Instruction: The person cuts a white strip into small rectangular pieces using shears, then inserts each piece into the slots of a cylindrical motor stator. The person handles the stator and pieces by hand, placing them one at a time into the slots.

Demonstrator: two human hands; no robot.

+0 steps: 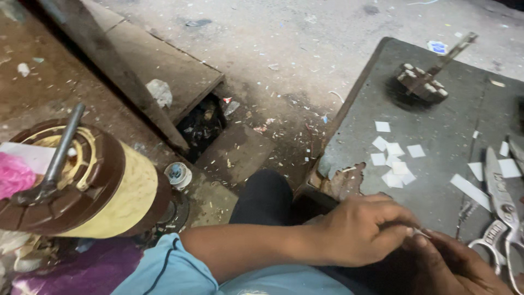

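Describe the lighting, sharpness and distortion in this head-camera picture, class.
Head view: dim, soft light with no glare; the left hand and right hand are slightly smeared; the paper squares and scissors stay legible; the grey board leans, suggesting wide-angle distortion.

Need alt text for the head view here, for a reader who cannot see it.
Seen from above, a left hand and right hand meet, pinching a small white piece over a grey board. White paper squares and scissors lie on the board; a brown and cream drum sits left.
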